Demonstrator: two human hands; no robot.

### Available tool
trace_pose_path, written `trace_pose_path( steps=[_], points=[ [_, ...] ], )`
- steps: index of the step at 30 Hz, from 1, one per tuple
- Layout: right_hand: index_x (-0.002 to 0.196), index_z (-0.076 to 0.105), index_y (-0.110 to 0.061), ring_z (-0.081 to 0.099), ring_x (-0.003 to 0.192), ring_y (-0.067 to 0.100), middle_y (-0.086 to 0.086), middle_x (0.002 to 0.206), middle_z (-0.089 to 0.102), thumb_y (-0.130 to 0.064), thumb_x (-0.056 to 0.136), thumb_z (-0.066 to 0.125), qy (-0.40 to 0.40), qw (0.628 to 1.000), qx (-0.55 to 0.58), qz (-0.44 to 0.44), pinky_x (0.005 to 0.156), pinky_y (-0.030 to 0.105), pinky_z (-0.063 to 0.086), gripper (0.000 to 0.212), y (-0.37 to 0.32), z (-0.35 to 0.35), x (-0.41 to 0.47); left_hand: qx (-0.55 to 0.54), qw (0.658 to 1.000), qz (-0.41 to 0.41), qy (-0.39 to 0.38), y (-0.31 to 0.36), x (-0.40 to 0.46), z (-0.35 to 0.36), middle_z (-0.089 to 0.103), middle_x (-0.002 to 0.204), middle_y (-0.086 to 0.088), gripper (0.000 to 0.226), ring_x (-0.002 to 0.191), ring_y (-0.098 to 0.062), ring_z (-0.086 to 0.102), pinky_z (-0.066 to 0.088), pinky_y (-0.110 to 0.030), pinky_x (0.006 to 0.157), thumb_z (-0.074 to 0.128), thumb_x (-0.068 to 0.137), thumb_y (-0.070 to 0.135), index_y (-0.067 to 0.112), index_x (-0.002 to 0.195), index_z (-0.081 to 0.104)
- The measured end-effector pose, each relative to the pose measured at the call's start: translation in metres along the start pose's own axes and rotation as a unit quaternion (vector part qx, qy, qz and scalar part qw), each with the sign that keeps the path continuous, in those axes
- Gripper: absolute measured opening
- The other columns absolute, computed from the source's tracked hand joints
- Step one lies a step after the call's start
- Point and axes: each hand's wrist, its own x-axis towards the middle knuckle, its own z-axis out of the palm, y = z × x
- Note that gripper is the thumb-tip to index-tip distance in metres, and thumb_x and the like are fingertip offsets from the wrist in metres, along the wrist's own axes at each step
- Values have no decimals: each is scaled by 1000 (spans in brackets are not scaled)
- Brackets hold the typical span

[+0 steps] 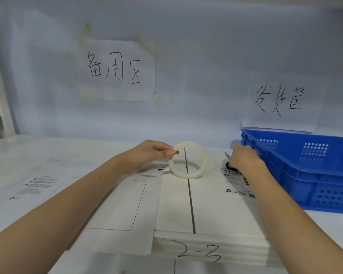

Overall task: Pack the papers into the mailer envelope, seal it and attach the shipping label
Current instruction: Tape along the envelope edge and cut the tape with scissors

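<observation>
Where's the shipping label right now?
Head view, right of centre: the label lies flat on the table beside the blue crate, just under the right hand and right of the tape roll.

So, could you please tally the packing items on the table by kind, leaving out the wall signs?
Tape roll: 1
Scissors: 1
Shipping label: 1
Mailer envelope: 1
Blue crate: 1
Printed sheet: 1
Total: 6

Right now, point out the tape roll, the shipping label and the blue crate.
tape roll (203,155): head view, right side of the ring.
shipping label (235,182): head view, printed middle of the sheet.
blue crate (251,138): head view, its near-left rim.
</observation>
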Motion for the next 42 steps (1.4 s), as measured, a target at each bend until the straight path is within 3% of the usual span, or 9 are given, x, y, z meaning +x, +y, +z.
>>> trace_pose_path(
  steps=[3,8,10,14,20,24,27,33,42],
  points=[
    [97,53,-2,53,79,25,16,103,62,-17,94,53,-13,1000,6,2,54,27,39,15,3,2,5,-18,1000,-6,-15,-8,-1,2,73,118,13,32,114,2,63,41,-16,95,69,86,36,16,110,76],
    [118,53,-3,54,106,35,21,130,47,-30,90,63,4,1000,8,26,72,36,46,40,-1,0,1,-15,1000,-5,0,-8,0,3,73,117,13,23,113,4,62,41,-9,89,69,91,31,18,107,77],
    [117,55,-5,52,109,35,19,125,51,-32,90,63,52,998,-1,25,74,37,42,39,-2,-6,-3,-16,1000,0,6,-9,2,4,73,116,15,23,110,8,62,42,-3,83,68,92,29,16,109,77],
    [83,52,-6,54,76,29,10,86,56,-28,93,58,115,990,86,-19,59,30,39,25,-2,-18,-9,-28,999,11,19,-8,8,5,74,114,15,23,105,12,63,42,2,77,67,93,26,12,109,76],
    [65,56,-6,57,36,12,3,47,62,-27,91,61,-30,966,255,-22,47,22,36,33,25,-69,-45,-16,999,23,24,-8,10,7,73,115,16,21,106,14,61,40,4,77,65,94,26,16,110,76],
    [83,66,5,63,49,17,20,85,75,-21,97,54,-103,907,409,-6,51,20,56,31,56,-83,-97,-3,999,35,28,-8,10,8,72,114,19,24,105,16,60,40,3,78,65,95,28,18,113,76],
    [78,62,2,51,36,15,23,88,74,-24,93,60,-137,851,506,-16,34,19,45,30,51,-86,-138,5,999,42,27,-8,10,9,72,114,21,24,105,18,59,39,4,79,64,95,30,20,113,76],
    [73,59,-6,50,36,11,18,86,74,-42,66,72,-383,788,478,-63,29,17,39,38,4,-52,-196,3,999,43,26,-7,8,9,71,113,24,24,106,18,58,38,4,78,63,95,31,22,114,75],
    [73,55,-13,47,31,7,15,81,72,-60,72,67,-437,774,456,-37,29,13,37,48,-46,-39,-154,1,999,47,22,-4,6,9,73,110,22,24,105,16,60,41,2,80,65,94,32,22,113,76]
  ],
)
